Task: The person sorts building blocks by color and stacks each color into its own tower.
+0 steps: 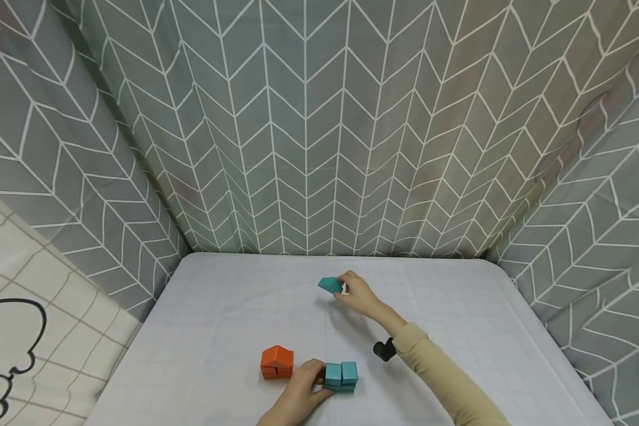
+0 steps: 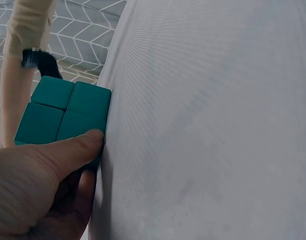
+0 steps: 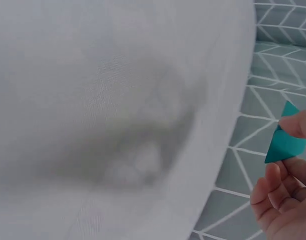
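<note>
My right hand (image 1: 360,294) pinches a teal triangular block (image 1: 330,284) between thumb and fingers, above the far part of the table. The right wrist view shows the same wedge (image 3: 286,142) at that hand's fingertips. At the near side, my left hand (image 1: 300,390) grips the left side of a stack of teal blocks (image 1: 349,374). In the left wrist view its thumb lies across the face of the stacked blocks (image 2: 52,92), while the fingers are partly hidden below. Left of that hand stands a small stack of orange blocks (image 1: 277,362) with a triangular top.
The table (image 1: 234,296) is covered by a white cloth. Grey patterned curtains (image 1: 319,148) hang behind it and on both sides. A black device (image 1: 385,349) is on the right wrist. At left hangs a white checked cloth (image 1: 48,307).
</note>
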`<state>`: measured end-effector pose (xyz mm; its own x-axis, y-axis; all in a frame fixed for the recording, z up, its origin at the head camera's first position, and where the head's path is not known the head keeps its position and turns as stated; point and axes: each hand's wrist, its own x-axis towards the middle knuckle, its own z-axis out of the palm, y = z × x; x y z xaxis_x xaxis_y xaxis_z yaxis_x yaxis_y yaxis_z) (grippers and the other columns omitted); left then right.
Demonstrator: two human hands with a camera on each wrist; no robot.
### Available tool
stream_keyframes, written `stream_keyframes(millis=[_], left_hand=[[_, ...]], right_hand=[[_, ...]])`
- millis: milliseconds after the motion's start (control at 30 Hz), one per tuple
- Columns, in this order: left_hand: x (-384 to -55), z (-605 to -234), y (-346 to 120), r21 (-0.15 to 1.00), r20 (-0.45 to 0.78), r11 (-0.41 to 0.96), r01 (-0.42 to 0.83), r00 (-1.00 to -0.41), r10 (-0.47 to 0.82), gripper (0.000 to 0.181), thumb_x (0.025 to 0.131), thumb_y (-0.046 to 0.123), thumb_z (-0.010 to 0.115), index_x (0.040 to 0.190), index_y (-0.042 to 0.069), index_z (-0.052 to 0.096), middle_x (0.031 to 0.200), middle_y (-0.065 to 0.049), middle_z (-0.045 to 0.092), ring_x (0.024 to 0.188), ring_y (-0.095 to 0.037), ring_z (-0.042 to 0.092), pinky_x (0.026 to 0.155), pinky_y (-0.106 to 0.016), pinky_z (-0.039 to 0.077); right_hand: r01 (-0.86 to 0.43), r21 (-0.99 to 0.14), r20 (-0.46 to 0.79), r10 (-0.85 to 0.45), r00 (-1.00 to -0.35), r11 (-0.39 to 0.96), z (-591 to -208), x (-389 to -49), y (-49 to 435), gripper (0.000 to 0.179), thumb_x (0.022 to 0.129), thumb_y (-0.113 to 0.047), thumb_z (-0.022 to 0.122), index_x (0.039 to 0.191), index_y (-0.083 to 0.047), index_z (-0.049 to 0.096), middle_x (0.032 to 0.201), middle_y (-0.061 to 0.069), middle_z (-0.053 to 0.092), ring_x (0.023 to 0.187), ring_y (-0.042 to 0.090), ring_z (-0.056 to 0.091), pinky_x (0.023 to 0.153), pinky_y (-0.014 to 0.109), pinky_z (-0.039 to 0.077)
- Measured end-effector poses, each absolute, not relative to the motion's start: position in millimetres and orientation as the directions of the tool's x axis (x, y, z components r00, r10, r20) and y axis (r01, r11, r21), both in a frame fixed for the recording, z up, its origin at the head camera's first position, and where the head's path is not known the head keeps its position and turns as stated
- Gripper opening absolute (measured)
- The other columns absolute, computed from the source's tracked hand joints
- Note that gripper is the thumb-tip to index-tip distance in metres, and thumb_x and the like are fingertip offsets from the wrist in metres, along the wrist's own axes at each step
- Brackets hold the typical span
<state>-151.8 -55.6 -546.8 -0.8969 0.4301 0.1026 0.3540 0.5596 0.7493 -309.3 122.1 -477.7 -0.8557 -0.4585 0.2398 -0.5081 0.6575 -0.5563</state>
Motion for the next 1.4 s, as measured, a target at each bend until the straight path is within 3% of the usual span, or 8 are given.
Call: stream_keyframes(millis=[300,500,833,1100,1400], left_hand=[[-152.9,-543.7,-53.9,0.767,0.005,0.583,0.266,-0.912,0.409,0.031,0.072,0.023,0.073,0.097,0.015,0.056,0.09,0.012,0.052,0.079,-0.001,0.046,0.07,-0.021,0.046],[-151.0,-543.8,-53.0,0.773,-0.027,0.588,0.24,-0.912,0.408,0.031,0.072,0.023,0.072,0.097,0.015,0.056,0.089,0.013,0.051,0.078,-0.002,0.046,0.07,-0.021,0.047],[-150.5,-546.4,-55.9,0.761,0.043,0.57,0.308,-0.902,0.43,0.032,0.073,0.024,0.071,0.1,0.016,0.055,0.09,0.014,0.051,0.079,-0.001,0.045,0.069,-0.02,0.046],[-150.5,-549.7,-56.0,0.754,0.106,0.55,0.359,-0.893,0.438,0.033,0.074,0.024,0.071,0.102,0.016,0.055,0.088,0.014,0.05,0.076,0.0,0.044,0.066,-0.02,0.045],[-149.8,-547.9,-56.1,0.76,0.131,0.533,0.373,-0.89,0.437,0.031,0.073,0.023,0.072,0.098,0.015,0.055,0.089,0.012,0.052,0.078,0.0,0.046,0.067,-0.019,0.045]], right_hand=[[-0.602,-0.547,0.299,-0.536,-0.789,0.582,-467.0,-267.6,143.1,0.03,0.076,-0.01,0.068,0.102,0.001,0.058,0.09,0.003,0.053,0.072,0.026,0.05,0.055,0.02,0.039],[-0.645,-0.557,0.301,-0.596,-0.744,0.524,-467.1,-234.8,150.4,0.03,0.077,-0.012,0.068,0.104,-0.005,0.058,0.091,-0.003,0.052,0.071,0.017,0.048,0.054,0.016,0.04],[-0.687,-0.586,0.254,-0.708,-0.659,0.429,-470.8,-195.7,158.3,0.028,0.082,-0.014,0.064,0.107,-0.006,0.055,0.097,-0.003,0.05,0.071,0.016,0.047,0.053,0.012,0.04],[-0.674,-0.615,0.211,-0.739,-0.64,0.408,-476.3,-178.5,161.1,0.028,0.083,-0.015,0.062,0.109,-0.007,0.055,0.1,-0.005,0.05,0.074,0.01,0.047,0.054,0.014,0.043],[-0.688,-0.597,0.208,-0.748,-0.631,0.414,-477.7,-171.9,161.7,0.03,0.082,-0.013,0.062,0.11,-0.006,0.055,0.103,-0.003,0.05,0.079,0.009,0.05,0.064,0.018,0.047]])
